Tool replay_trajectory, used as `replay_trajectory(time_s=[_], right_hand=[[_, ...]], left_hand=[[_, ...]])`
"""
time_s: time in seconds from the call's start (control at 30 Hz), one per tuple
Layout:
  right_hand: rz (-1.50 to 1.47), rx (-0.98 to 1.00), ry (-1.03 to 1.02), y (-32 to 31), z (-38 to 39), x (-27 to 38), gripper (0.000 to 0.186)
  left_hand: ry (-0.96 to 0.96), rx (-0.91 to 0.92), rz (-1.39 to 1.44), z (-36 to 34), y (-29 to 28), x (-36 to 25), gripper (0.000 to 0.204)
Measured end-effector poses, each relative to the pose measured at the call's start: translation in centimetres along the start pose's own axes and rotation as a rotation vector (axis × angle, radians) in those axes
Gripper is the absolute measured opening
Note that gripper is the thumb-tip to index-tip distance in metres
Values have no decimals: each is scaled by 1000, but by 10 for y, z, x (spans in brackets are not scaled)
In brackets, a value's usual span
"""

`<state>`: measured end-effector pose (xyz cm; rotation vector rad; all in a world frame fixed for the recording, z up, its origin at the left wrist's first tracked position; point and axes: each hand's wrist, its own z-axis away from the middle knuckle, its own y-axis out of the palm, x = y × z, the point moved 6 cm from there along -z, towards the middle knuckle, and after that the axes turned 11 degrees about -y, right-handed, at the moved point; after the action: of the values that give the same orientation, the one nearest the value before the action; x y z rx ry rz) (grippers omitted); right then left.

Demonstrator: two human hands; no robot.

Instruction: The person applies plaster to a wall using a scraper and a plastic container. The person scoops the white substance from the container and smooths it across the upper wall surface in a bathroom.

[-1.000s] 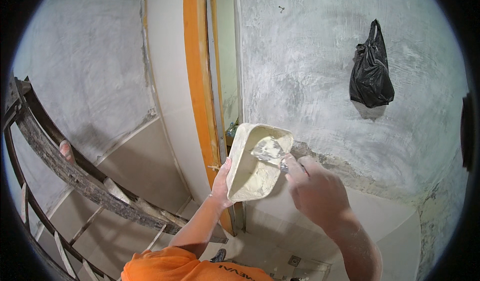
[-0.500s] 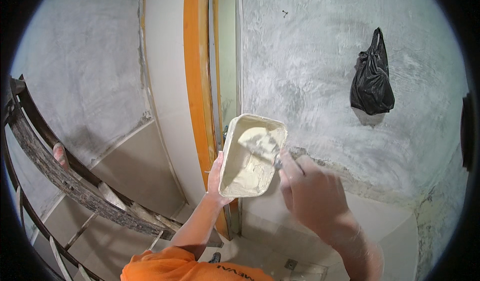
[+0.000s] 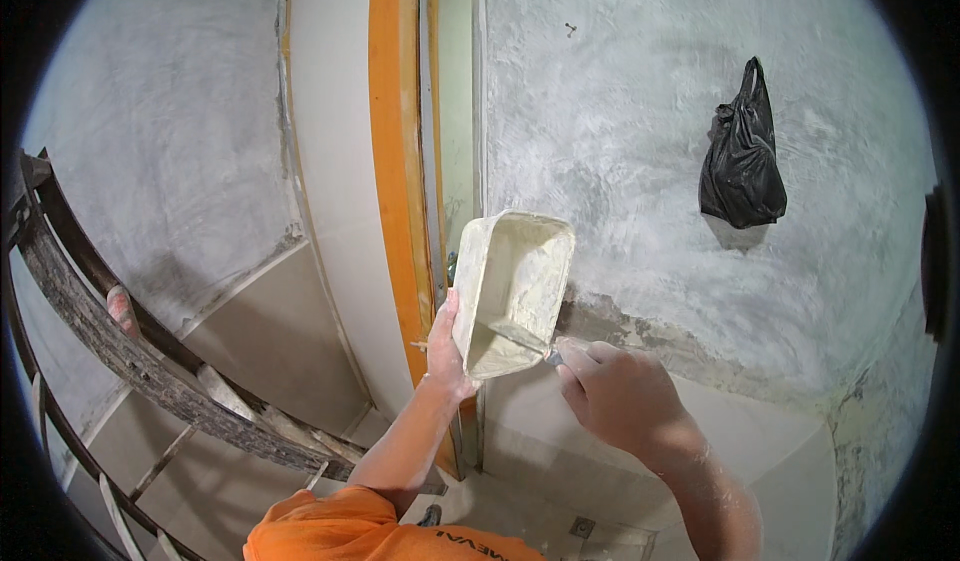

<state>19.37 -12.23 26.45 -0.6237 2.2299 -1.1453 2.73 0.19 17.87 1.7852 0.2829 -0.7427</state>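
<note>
A cream-coated rectangular tub is tilted in front of me, its mouth toward me and smears of pale putty on its inner walls. My left hand grips it by its left side and lower corner. My right hand is closed round the handle of a putty knife. The knife's blade reaches over the tub's right rim into its lower end, where pale putty lies. Most of the handle is hidden by my fingers.
A dark, worn ladder-like frame slants across the left. Ahead stands an orange door frame beside a white panel. On the grey plastered wall hangs a black plastic bag. A drain is in the floor.
The tub has tipped more upright and risen slightly. The putty knife has moved down from the tub's middle to its lower end, and my right hand has dropped a little with it.
</note>
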Motion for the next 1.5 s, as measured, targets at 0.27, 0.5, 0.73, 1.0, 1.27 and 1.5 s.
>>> replay_trajectory(time_s=[0.27, 0.5, 0.73, 1.0, 1.27, 1.5], right_hand=[[98, 75, 6, -1, 4, 14, 31], [113, 61, 4, -2, 14, 15, 32], [319, -180, -44, -66, 1, 23, 27], [380, -184, -21, -70, 5, 23, 23], [397, -170, -84, -49, 9, 62, 36], [403, -164, -49, -28, 5, 52, 39]], left_hand=[[12, 48, -94, -1, 8, 9, 61], [49, 150, 26, -11, 1, 18, 61], [117, 591, 330, -38, -11, 17, 51], [197, 234, 131, -54, -17, 19, 48], [283, 320, 239, -57, -26, 2, 47], [252, 163, 253, -43, -9, 14, 52]])
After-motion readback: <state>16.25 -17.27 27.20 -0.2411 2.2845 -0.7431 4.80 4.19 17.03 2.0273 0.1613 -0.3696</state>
